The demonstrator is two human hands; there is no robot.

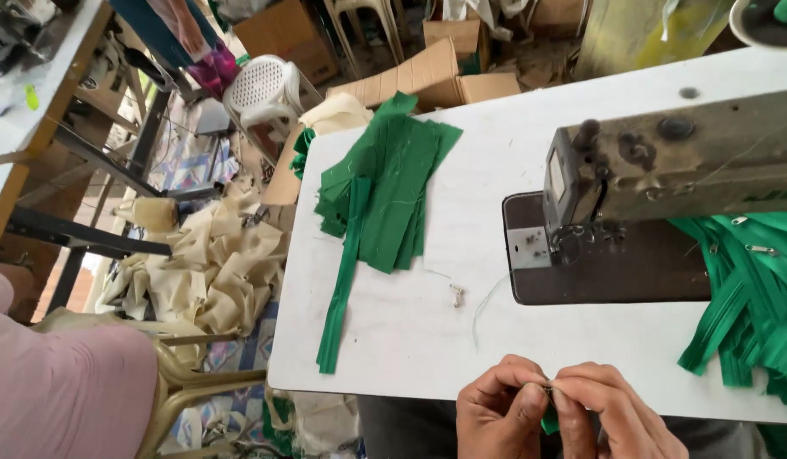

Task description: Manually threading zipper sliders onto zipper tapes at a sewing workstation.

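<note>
— What are the hands busy with down there at the table edge?

— Both are pinched together on one tiny thing. The left hand and the right hand meet fingertip to fingertip, and between them sits a small metal piece, likely a zipper slider, though it is too small to be sure. Just below the pinch a scrap of green zipper tape pokes out.

— How tight is the hold?

— Narrow, both of them. Thumb and forefinger of each hand are closed down on the piece, with no gap showing.

— Any advice for doing it well?

— I'd judge it wants steadiness: keep the tape end flat and straight, hold the metal bit square to it, and work close to the table edge, so nothing drops far.

— What lies around the pinch?

— Up and to the left, well apart, a stack of green fabric strips with one long strip trailing toward the edge. Nearer, just above the pinch, another small metal piece and a loose thread. Up and right stands the sewing machine, with a heap of green zippers beside it.
</note>
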